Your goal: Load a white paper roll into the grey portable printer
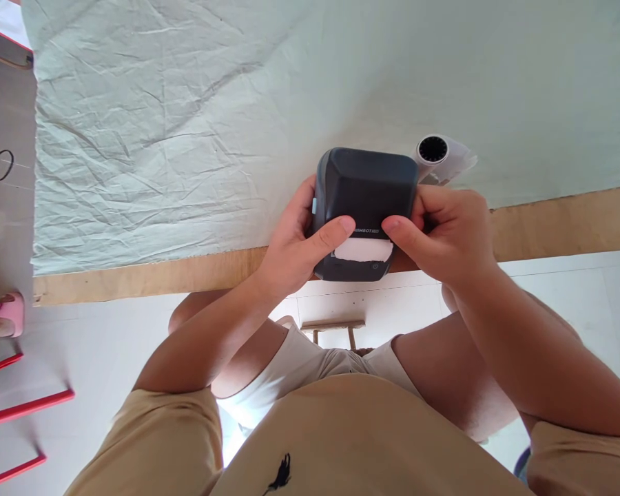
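Observation:
A dark label printer [369,186] with rounded corners is held up between both hands above the table's near edge. White label paper [362,249] sticks out of the slot on its near side, below the printed brand name. My left hand [302,238] grips the printer's left side, thumb on top, close to a light blue tab [314,206]. My right hand [444,227] is closed round the right side, its thumb tip resting by the label slot. The fingers under the printer are hidden. Just beyond my right hand lies a white roll [432,149] with a dark round end, partly in clear plastic.
A wrinkled pale green cloth [160,138] covers the table, whose bare wooden edge [149,279] runs in front of me. On the floor at left are red bars [28,408], a pink shoe [11,313] on a foot, and a cable [3,165].

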Available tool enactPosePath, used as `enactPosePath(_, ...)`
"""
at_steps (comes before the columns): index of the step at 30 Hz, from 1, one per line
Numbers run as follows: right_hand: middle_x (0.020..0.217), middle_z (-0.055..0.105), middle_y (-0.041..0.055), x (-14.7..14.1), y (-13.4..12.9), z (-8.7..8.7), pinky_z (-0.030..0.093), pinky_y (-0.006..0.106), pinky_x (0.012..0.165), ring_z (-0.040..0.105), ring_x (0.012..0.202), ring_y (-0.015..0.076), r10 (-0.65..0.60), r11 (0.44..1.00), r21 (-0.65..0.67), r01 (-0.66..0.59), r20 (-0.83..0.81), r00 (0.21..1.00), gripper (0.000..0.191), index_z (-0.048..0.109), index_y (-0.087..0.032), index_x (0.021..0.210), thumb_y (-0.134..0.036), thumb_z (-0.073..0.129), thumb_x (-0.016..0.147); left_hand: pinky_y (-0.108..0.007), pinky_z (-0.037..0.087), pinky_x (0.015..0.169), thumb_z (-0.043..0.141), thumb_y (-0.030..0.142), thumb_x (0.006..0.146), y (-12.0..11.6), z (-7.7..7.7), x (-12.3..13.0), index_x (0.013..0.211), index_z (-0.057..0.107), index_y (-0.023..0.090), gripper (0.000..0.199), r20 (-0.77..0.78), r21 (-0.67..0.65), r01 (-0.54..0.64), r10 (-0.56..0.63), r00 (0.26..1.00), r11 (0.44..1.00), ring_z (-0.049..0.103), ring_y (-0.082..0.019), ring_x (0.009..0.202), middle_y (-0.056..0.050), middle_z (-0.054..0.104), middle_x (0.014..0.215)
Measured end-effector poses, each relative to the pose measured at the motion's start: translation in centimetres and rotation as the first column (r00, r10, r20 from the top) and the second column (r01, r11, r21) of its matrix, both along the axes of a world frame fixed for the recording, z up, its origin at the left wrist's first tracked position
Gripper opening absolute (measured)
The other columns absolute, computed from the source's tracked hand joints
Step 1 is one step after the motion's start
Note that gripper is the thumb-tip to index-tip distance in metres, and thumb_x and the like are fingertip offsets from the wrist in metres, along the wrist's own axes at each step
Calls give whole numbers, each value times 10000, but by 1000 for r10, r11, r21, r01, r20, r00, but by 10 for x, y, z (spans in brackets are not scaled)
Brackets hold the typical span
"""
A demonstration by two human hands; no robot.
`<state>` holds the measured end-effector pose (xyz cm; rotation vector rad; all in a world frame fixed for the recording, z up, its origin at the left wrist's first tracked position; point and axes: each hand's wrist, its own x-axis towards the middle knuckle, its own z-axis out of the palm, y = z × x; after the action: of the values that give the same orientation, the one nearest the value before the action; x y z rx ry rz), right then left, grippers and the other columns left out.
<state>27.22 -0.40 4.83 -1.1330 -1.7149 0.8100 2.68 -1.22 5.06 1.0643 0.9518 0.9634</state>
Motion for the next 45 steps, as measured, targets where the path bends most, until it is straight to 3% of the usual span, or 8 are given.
enactPosePath(3, 593, 302, -67, -2, -1, -1, 230, 316, 464, 260, 532, 105, -10, 1000, 25, 10, -2, 1000, 627, 390, -264, 728, -487, 867, 1067, -521, 789, 938, 904, 895, 923, -1, 2, 3, 1518, 783, 412, 776, 17, -16, -11, 11, 1000, 1000, 879, -396, 1272, -61, 877, 1251)
enactPosePath(9, 623, 292, -52, -3, -2, -2, 253, 341, 519, 273, 581, 127, -29, 999, 26, 29, 30, 999, 593, 437, -266, 741, -539, 805, 1117, -527, 757, 1196, 815, 834, 1043, 1, 2, 10, 1508, 795, 375, 653, 180, 22, -29, 24, 983, 999, 750, -412, 1624, -77, 844, 1517)
enactPosePath(13, 634, 312, -49, -3, -3, 7, 295, 345, 560, 317, 596, 132, -12, 998, -66, 15, 42, 999, 612, 435, -268, 737, -580, 811, 1105, -521, 753, 1245, 636, 818, 1168, 2, 9, 16, 1373, 817, 319, 569, 195, -98, -88, 106, 975, 991, 745, -390, 1657, -68, 866, 1469)
enactPosePath(18, 623, 326, -47, -2, -2, 18, 296, 354, 575, 324, 601, 134, 32, 986, -166, -21, 62, 998, 632, 419, -271, 728, -614, 810, 1087, -516, 776, 1222, 524, 703, 1250, 2, 18, 22, 1236, 828, 263, 535, 193, -200, -154, 192, 962, 968, 776, -380, 1632, -65, 892, 1367)
enactPosePath(26, 611, 327, -49, -2, -2, 14, 254, 347, 552, 296, 586, 130, 16, 993, -120, -4, 105, 994, 580, 434, -273, 744, -592, 763, 1098, -482, 796, 1137, 515, 682, 1250, 4, 22, 25, 1091, 835, 242, 567, 181, -251, -168, 217, 959, 953, 781, -373, 1622, -69, 915, 1242)
enactPosePath(34, 605, 323, -57, 0, 0, 8, 280, 327, 535, 310, 567, 119, 12, 999, -37, -7, 139, 990, 597, 402, -277, 762, -615, 728, 1132, -473, 827, 888, 595, 769, 1202, 4, 22, 22, 1290, 823, 266, 559, 198, -287, -111, 172, 965, 952, 932, -381, 1282, -71, 914, 1129)
enactPosePath(41, 607, 439, -85, 2, 1, 9, 340, 306, 504, 376, 520, 104, 129, 991, -51, -125, 82, 988, 526, 427, -286, 824, -495, 890, 961, -464, 827, 968, 645, 628, 1221, 9, 22, 22, 813, 657, 244, 560, 202, -211, -195, 237, 950, 958, 919, -345, 1288, -46, 810, 893)
enactPosePath(45, 680, 516, -83, 2, -3, 4, 402, 318, 523, 407, 553, 117, 16, 998, -68, -16, 0, 1000, 530, 473, -302, 897, -491, 968, 917, -447, 818, 1039, 610, 546, 1248, 10, 21, 23, 779, 646, 237, 563, 212, -209, -200, 244, 946, 957, 910, -308, 1315, -40, 819, 903)
